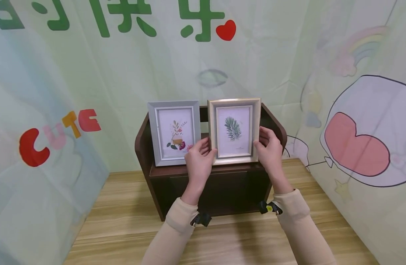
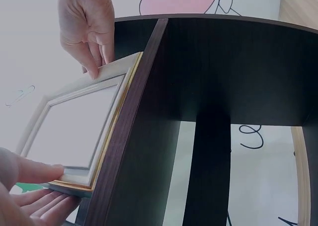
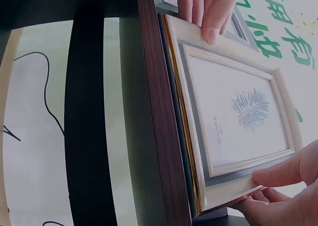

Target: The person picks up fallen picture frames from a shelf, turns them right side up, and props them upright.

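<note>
A gold-edged picture frame (image 1: pixel 234 160) with a green palm leaf print stands on the upper shelf of a dark brown wooden rack (image 1: pixel 209 170). My left hand (image 1: pixel 199 159) pinches its left edge near the bottom, thumb on the front and fingers behind. On the opposite edge my right hand (image 1: pixel 270 150) grips in the same way, as the right wrist view also shows with the frame (image 3: pixel 233 184). To the left stands a grey picture frame (image 1: pixel 152 132) with a flower print; its lower right corner is partly hidden behind my left hand.
The rack stands on a wood-grain surface (image 1: pixel 120 221) against a printed cloth backdrop (image 1: pixel 130 70). Its curved side panels (image 1: pixel 144 147) rise at both ends of the shelf. Below, the lower compartment (image 2: pixel 218 72) has a dark bar across its back.
</note>
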`<state>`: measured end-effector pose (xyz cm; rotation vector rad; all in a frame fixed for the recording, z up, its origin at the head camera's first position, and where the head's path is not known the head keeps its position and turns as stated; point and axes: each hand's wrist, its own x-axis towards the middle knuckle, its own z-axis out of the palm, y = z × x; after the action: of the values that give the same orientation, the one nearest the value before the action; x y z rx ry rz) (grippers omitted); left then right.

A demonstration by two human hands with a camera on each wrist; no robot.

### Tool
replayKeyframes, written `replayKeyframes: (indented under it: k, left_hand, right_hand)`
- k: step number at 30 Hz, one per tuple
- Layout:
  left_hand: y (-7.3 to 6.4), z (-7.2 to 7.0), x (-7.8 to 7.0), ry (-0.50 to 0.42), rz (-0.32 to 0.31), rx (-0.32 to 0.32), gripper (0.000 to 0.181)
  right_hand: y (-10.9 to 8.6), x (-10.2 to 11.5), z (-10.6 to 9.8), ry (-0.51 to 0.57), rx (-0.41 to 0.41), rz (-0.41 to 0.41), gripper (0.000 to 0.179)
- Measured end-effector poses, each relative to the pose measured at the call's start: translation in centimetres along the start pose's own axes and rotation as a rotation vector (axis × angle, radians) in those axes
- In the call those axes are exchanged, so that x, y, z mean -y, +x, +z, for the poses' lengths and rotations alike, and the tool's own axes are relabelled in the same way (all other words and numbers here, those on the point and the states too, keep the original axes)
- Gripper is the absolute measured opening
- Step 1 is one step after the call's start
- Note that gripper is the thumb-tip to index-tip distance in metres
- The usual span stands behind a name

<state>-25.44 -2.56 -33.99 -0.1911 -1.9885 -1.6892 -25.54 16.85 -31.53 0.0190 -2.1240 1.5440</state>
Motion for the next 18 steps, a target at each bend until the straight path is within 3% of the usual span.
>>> replayKeyframes:
  k: [14,18]
  left_hand:
    - [0.1,0.0,0.0,0.01,0.047,0.003,0.033]
    - [0.1,0.0,0.0,0.016,0.065,0.011,0.032]
  right_hand:
    - [-0.1,-0.3,0.5,0.116,-0.043,-0.052,0.04]
    - [-0.9,1.2,0.4,0.132,-0.043,-0.036,0.04]
